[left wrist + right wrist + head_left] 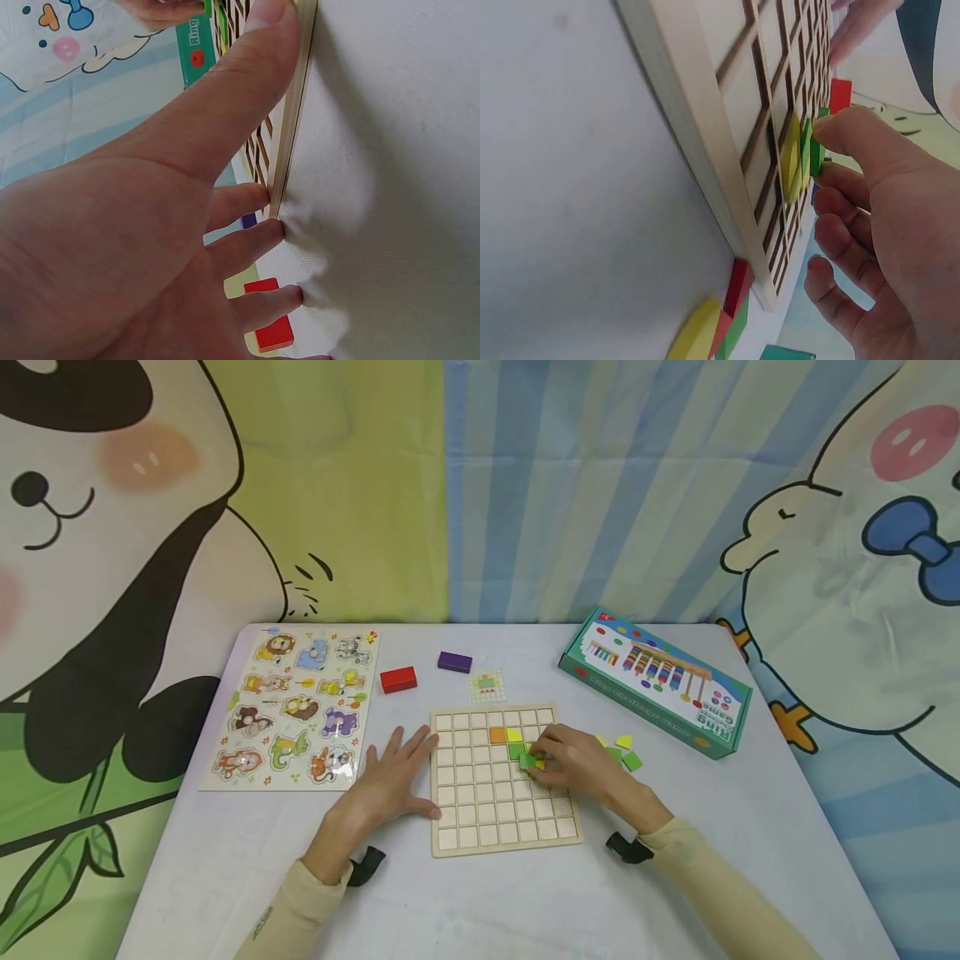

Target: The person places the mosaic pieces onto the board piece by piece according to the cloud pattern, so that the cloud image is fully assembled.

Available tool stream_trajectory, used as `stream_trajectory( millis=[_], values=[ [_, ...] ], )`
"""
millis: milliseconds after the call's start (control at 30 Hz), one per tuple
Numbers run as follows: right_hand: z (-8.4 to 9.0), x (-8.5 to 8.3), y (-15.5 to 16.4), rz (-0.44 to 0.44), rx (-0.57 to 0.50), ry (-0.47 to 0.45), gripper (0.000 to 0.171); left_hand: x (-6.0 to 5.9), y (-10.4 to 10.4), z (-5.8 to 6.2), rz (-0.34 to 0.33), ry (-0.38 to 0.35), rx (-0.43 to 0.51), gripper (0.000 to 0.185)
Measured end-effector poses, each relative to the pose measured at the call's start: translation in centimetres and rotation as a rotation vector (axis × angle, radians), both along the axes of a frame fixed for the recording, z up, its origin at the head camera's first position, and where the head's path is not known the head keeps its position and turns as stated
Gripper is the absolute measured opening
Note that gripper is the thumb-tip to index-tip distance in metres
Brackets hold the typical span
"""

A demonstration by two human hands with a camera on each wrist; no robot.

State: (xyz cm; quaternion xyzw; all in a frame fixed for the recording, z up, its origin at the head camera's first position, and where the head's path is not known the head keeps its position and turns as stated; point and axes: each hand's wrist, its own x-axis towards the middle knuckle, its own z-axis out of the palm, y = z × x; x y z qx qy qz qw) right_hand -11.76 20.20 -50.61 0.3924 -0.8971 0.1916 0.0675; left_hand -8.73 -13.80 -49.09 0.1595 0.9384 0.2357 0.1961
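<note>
A wooden grid board [487, 835] lies on the white table. My right hand [573, 764] is over its right part, pinching a green tile [819, 142] between thumb and index finger; the other fingers are loosely bent. Near the grip, an orange tile [498, 736], a yellow tile [513, 735] and another green tile [516, 751] sit in the grid. More yellow shows beside the fingers, partly hidden by them. My left hand [382, 789] is spread at the board's left edge, its thumb [262, 60] and some fingertips touching that side, with nothing held.
Loose green and yellow tiles [632, 761] lie right of the board; the right wrist view also shows a red piece [739, 285]. Behind the board are a small pattern card [487, 685], a purple block [454, 662] and a red block [398, 680]. An animal puzzle [300, 710] and green box [656, 681] flank them.
</note>
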Motion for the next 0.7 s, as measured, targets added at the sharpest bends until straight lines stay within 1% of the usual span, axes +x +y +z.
stream_trajectory(
  millis=[100, 367, 567, 700],
  values=[
    [-0.33, 0.38, -0.39, 0.024, 0.012, 0.022, 0.025, 0.02, -0.03, -0.01, 0.001, 0.003, 0.000, 0.119],
    [-0.28, 0.81, -0.69, -0.001, 0.051, -0.019, 0.027, -0.01, 0.03, -0.05, 0.004, -0.006, 0.000, 0.119],
    [-0.12, 0.85, -0.80, 0.006, 0.057, -0.035, 0.028, -0.02, 0.07, -0.02, 0.004, -0.012, 0.007, 0.119],
    [0.03, 0.88, -0.90, 0.013, 0.055, -0.027, 0.028, 0.00, 0.06, -0.10, 0.001, -0.006, 0.009, 0.119]
  ],
)
